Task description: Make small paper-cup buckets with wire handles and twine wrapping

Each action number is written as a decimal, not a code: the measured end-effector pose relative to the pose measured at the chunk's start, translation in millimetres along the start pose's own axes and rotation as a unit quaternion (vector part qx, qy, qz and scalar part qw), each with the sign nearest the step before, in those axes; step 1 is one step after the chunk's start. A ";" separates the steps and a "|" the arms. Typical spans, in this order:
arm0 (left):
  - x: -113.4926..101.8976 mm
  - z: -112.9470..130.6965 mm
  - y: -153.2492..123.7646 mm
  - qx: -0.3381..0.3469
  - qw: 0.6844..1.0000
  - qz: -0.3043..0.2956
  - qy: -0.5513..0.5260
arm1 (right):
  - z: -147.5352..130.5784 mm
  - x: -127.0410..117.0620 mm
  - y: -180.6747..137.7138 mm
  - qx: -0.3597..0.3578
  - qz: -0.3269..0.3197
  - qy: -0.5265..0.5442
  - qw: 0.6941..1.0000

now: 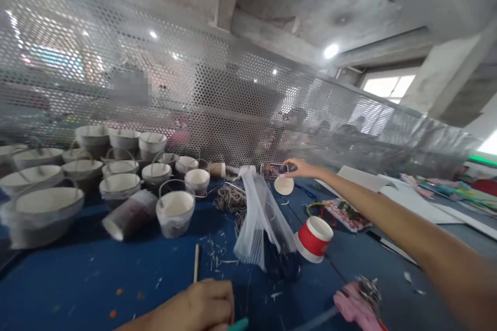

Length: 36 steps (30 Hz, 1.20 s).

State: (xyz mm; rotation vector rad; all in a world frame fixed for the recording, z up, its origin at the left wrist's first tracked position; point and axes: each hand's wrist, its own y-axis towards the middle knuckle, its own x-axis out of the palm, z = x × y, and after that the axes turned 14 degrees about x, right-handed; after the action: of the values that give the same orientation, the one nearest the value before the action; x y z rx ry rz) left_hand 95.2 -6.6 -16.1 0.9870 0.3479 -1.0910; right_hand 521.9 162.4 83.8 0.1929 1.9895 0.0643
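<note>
My left hand [205, 304] is closed in a fist at the bottom centre. A pale wooden stick [196, 262] shows just beyond its knuckles; whether the fist grips it is hidden. Under the thumb side a teal tip [238, 325] peeks out. Far forward, my right hand [298, 168] has its fingers closed on a small cream-coloured cup [284, 186], tipped with its round face toward me. Close to that hand lies a bundle of sheer white ribbon [254, 222]. A red-and-white paper cup [315, 238] stands nearer, below my right forearm.
Several white bucket-like baskets with handles [176, 213] crowd the left; a wrapped roll [131, 214] lies before them. Grey cord [231, 200], a pink cloth-like bundle [359, 302], a patterned pouch [347, 214] and white sheets [417, 204] lie around. A perforated metal screen [233, 98] closes the back.
</note>
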 end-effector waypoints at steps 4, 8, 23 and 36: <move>-3.8 10.1 0.1 -0.036 0.998 -0.050 0.004 | -31.3 -1.7 -40.7 -0.017 -0.017 -0.049 0.999; 0.3 10.3 -5.5 -0.088 0.996 -0.020 -0.018 | -74.0 -8.9 -83.3 -0.018 0.049 -0.072 0.996; 7.6 11.7 -23.8 0.003 0.969 0.245 -0.034 | -226.8 170.9 -277.3 0.257 -0.452 0.766 0.378; 3.4 14.5 -17.7 -0.007 0.986 0.169 0.013 | -205.1 183.6 -265.3 0.223 -0.538 0.788 0.200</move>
State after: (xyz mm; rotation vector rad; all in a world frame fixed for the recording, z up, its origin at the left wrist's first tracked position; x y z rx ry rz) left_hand 78.4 -22.2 -19.2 1.0062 0.1985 -0.7678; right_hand 233.2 -60.0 -31.7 -1.7380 3.3356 -2.1198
